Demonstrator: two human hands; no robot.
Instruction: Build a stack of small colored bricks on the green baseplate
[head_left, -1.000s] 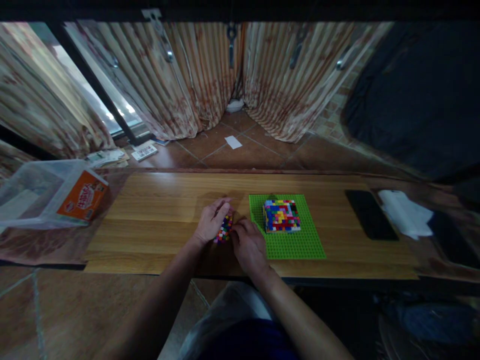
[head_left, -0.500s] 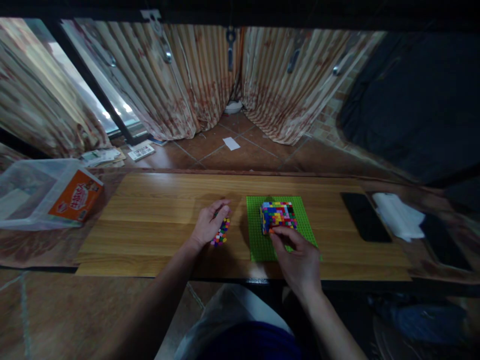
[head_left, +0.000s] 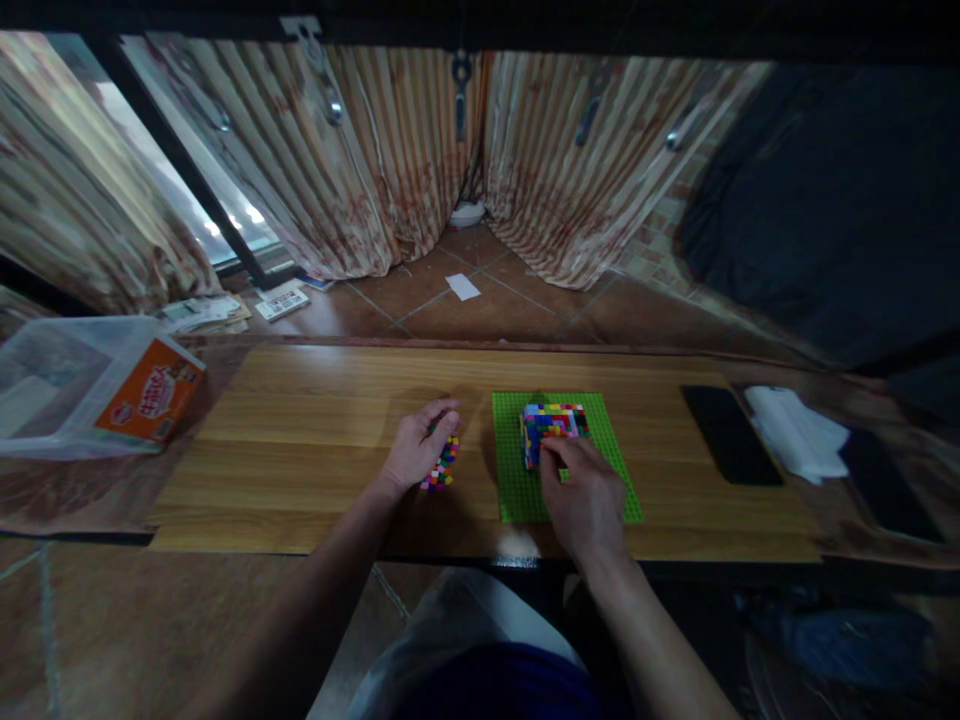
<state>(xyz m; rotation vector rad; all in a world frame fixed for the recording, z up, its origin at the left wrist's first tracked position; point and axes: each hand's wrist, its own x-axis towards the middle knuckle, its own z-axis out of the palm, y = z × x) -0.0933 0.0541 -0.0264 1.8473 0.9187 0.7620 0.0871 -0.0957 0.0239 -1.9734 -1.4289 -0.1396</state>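
Note:
My left hand [head_left: 416, 446] rests on the wooden board beside a loose pile of small multicoloured toy bricks [head_left: 441, 468]. Its fingers are stretched out and the thumb stands apart, with nothing held. On the green baseplate [head_left: 514, 500] stands a block-shaped build of coloured toy bricks [head_left: 531, 430]. My right hand [head_left: 589, 495] reaches over the near side of this build, thumb and forefinger pinched at its top edge. A small reddish brick shows faintly at those fingertips; the hand covers the build's near right part.
A black phone-like slab [head_left: 731, 435] lies on the board's right side, near a folded white cloth or bag [head_left: 799, 430]. At the far left stands a clear plastic bin [head_left: 82, 390] with an orange label. Curtains [head_left: 405, 160] hang beyond the board.
My right hand has moved slightly up and away from me, from the build's near edge to over its top. My left hand stays where it was.

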